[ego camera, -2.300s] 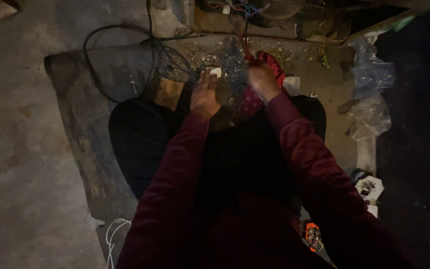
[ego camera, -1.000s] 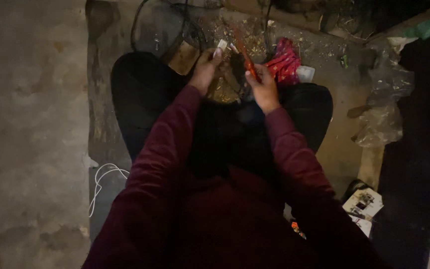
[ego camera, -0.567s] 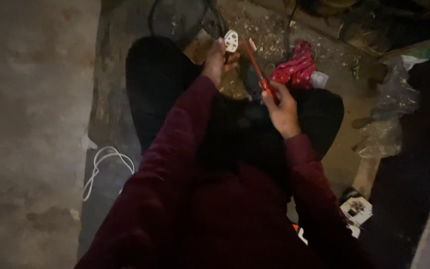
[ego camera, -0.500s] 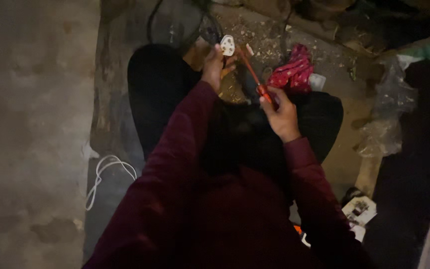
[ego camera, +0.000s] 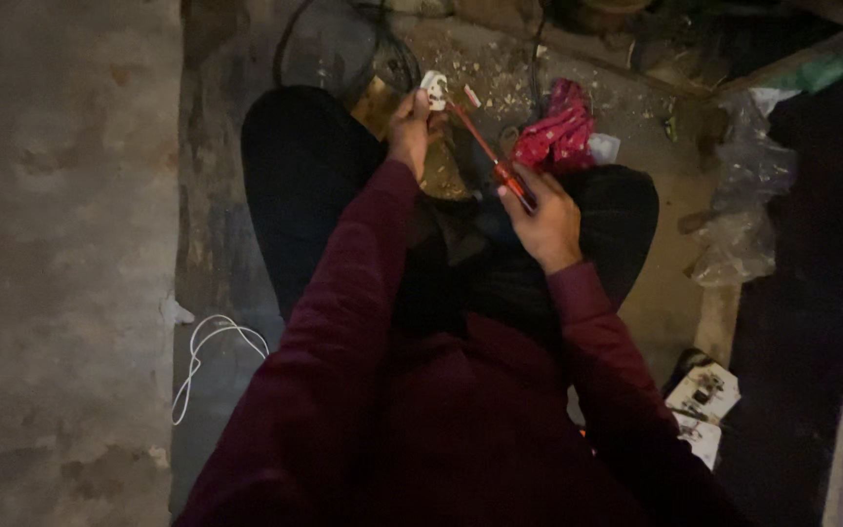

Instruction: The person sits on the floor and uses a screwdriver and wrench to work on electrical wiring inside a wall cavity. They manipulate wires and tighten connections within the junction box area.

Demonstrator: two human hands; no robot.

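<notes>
Screwdriver against a white plug

The left hand (ego camera: 410, 125) grips the plug (ego camera: 433, 88); the right hand (ego camera: 541, 217) clasps the screwdriver (ego camera: 485, 151), its tip at the plug.

The scene is dim, with a weak, warm light falling from above and ahead. It catches the left hand (ego camera: 410, 122), the right hand (ego camera: 543, 220) and the white plug (ego camera: 433, 88), while the dark lap and the maroon sleeves sink into shadow. The right edge is near black. The floor (ego camera: 60, 244) at the left is grey and soft, grainy with noise. Fine detail is smeared throughout; no glare, and little bending at the edges.
</notes>
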